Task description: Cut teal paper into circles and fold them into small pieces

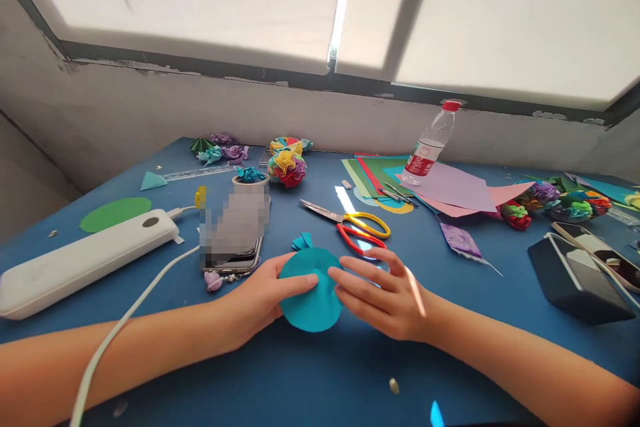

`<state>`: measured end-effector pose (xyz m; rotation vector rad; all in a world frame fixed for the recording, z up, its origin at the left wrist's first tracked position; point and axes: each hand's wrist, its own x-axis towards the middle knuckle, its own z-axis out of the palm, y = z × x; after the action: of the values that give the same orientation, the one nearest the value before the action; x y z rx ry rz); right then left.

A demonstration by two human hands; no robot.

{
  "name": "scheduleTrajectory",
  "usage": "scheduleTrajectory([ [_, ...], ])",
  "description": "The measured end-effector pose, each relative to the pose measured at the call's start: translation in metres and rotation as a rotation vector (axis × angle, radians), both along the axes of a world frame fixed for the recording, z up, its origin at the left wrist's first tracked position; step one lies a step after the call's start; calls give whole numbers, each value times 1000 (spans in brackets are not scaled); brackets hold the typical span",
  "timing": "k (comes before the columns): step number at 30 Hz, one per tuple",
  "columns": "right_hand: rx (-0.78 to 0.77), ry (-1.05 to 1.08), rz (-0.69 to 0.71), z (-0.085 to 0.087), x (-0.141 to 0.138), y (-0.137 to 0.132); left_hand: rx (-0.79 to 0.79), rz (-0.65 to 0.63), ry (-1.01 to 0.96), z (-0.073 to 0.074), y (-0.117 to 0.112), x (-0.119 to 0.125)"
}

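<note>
A round piece of teal paper (313, 303) is in my left hand (260, 297), its thumb flat across the front and the other fingers behind, mostly hidden. Faint creases run near the paper's middle. My right hand (383, 293) is at the disc's right edge, fingers stretched out and apart, with fingertips over or touching the rim. Its thumb cannot be made out clearly. Just beyond the disc lie small teal paper scraps (303, 241). Scissors (347, 219) with one yellow and one red handle rest partly spread on the blue table (300, 373).
A white cable (145, 297) crosses over my left forearm from a white power bank (90, 260). Nearby is a phone (233, 260), partly blurred. Behind are paper flower balls (287, 168), coloured sheets (450, 187) and a bottle (430, 147). A black box (575, 280) stands right.
</note>
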<state>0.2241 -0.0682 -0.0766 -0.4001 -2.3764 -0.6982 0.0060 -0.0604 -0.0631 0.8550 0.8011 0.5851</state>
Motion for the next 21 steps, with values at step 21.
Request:
scheduleTrajectory([
  [21,112,-155,60,4,0,-7,137,2,81,-11,-1,1],
])
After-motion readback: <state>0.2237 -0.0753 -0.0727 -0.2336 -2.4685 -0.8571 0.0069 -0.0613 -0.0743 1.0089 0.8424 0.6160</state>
